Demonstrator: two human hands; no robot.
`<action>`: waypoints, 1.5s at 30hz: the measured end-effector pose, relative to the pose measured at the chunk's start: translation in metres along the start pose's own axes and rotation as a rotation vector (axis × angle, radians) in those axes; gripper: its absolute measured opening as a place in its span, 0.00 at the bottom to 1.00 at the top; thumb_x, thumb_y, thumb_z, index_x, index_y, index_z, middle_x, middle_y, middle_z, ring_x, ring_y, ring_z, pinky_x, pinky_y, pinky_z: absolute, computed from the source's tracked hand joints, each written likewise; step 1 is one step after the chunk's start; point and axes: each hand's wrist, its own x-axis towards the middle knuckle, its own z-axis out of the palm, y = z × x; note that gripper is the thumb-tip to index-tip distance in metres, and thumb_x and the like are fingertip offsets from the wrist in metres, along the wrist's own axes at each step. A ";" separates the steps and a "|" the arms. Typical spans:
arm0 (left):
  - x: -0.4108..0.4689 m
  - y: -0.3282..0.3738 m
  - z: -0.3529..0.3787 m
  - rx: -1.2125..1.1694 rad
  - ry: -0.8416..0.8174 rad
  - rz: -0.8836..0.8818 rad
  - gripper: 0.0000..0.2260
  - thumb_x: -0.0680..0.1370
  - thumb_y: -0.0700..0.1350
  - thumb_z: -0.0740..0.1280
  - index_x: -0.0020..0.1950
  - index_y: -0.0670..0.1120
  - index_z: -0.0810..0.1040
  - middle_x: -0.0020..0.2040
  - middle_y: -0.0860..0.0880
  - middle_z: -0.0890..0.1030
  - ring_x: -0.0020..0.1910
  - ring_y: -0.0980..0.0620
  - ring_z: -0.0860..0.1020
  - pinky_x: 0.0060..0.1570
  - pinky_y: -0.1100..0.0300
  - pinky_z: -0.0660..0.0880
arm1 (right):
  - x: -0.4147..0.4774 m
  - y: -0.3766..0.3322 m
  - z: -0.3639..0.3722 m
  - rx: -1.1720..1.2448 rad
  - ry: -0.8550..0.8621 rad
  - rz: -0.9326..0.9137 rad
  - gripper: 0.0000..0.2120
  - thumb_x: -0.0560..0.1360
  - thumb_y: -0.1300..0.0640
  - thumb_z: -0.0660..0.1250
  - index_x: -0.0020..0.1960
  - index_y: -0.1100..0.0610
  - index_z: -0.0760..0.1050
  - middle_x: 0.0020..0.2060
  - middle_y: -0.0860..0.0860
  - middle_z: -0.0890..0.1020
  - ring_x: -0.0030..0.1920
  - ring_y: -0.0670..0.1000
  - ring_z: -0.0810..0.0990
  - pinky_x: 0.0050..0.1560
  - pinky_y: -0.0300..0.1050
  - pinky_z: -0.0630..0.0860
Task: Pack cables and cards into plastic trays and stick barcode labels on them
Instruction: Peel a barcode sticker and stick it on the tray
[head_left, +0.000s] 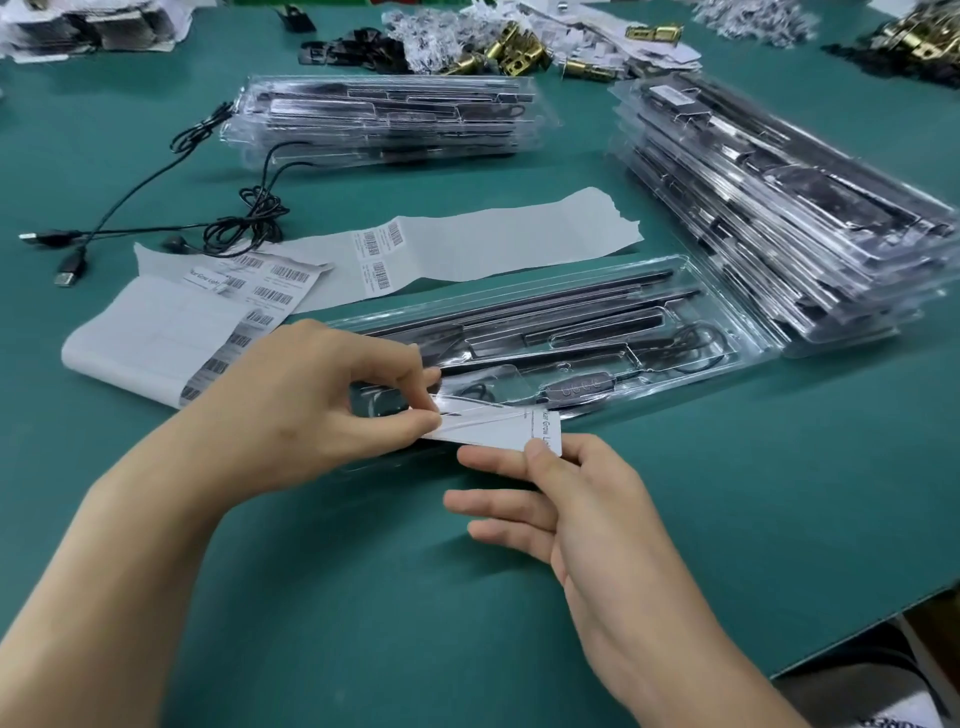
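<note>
Tray centre; label sheets left of it; rear stack behind; side stack right; cables behind sheets.

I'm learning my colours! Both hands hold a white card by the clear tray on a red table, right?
Not red: the head view shows a green table. The left hand and right hand do hold the white card by the clear tray.

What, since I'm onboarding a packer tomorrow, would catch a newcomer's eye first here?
The left hand and right hand pinch a white card over the near edge of a clear tray at centre. Stacked trays rise behind and at right; barcode labels lie at left.
</note>
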 end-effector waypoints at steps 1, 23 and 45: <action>0.000 0.000 0.000 -0.001 0.003 0.000 0.09 0.71 0.63 0.68 0.45 0.62 0.81 0.47 0.66 0.85 0.49 0.41 0.85 0.51 0.43 0.80 | 0.001 0.000 0.002 -0.007 0.015 -0.012 0.07 0.87 0.58 0.55 0.61 0.60 0.69 0.45 0.51 0.89 0.41 0.57 0.89 0.37 0.43 0.84; -0.001 0.002 -0.002 -0.056 0.012 -0.045 0.11 0.68 0.63 0.69 0.44 0.61 0.83 0.50 0.71 0.83 0.58 0.64 0.81 0.57 0.49 0.79 | 0.008 0.012 0.020 -0.303 0.289 -0.204 0.01 0.81 0.57 0.68 0.51 0.53 0.75 0.38 0.45 0.87 0.26 0.49 0.83 0.23 0.39 0.73; -0.002 0.002 -0.003 0.009 -0.014 -0.011 0.06 0.70 0.60 0.71 0.44 0.63 0.82 0.46 0.80 0.78 0.55 0.53 0.84 0.47 0.52 0.77 | 0.065 -0.042 -0.027 -1.667 -0.166 -1.671 0.06 0.81 0.57 0.70 0.48 0.57 0.84 0.47 0.54 0.83 0.48 0.57 0.82 0.54 0.55 0.75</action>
